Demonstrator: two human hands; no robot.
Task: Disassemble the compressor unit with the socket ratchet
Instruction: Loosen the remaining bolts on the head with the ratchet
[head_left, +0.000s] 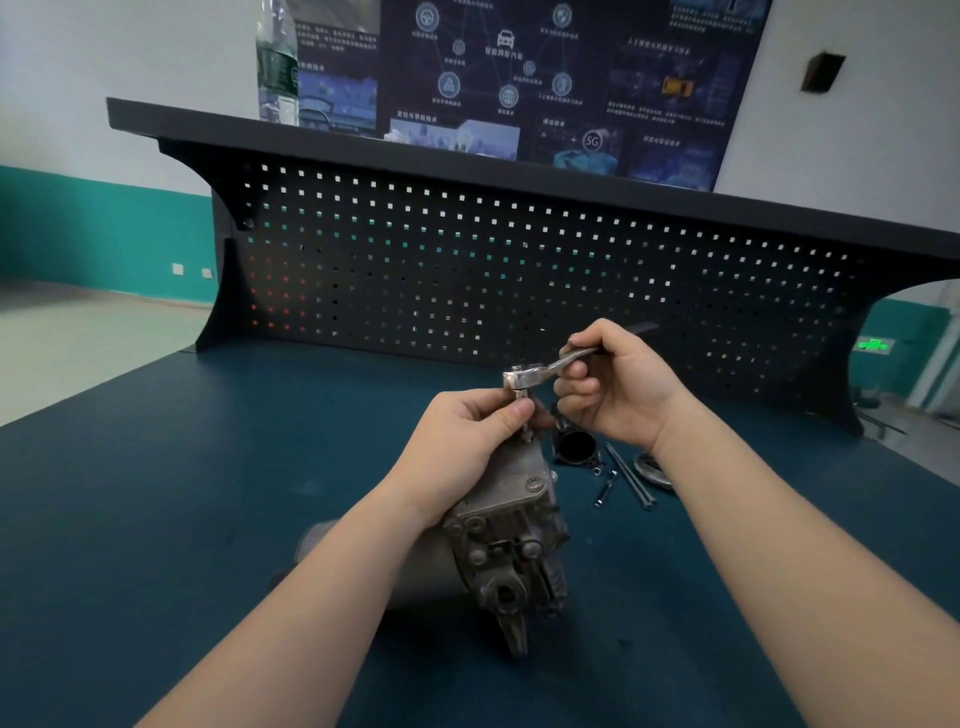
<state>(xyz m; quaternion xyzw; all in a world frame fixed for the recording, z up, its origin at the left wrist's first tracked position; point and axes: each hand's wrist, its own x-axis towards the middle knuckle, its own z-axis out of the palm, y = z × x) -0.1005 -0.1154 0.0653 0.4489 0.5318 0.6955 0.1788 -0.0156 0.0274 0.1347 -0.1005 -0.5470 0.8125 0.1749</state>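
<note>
Looks like mid bolt-removal: right hand (618, 384) grips the socket ratchet (545, 371) handle, left hand (467, 431) pinches its socket onto a bolt atop the compressor unit (504, 525) sitting mid-tabletop (156, 493), so next probably means swinging the handle while keeping that socket seated.

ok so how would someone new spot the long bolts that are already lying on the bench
Start at the grey compressor unit in the middle of the dark blue bench, then look just right of it, below the right hand. The long bolts lie there side by side as two thin silver rods, far longer than the short bolt and flanked by a black ring and a round metal part.
</note>
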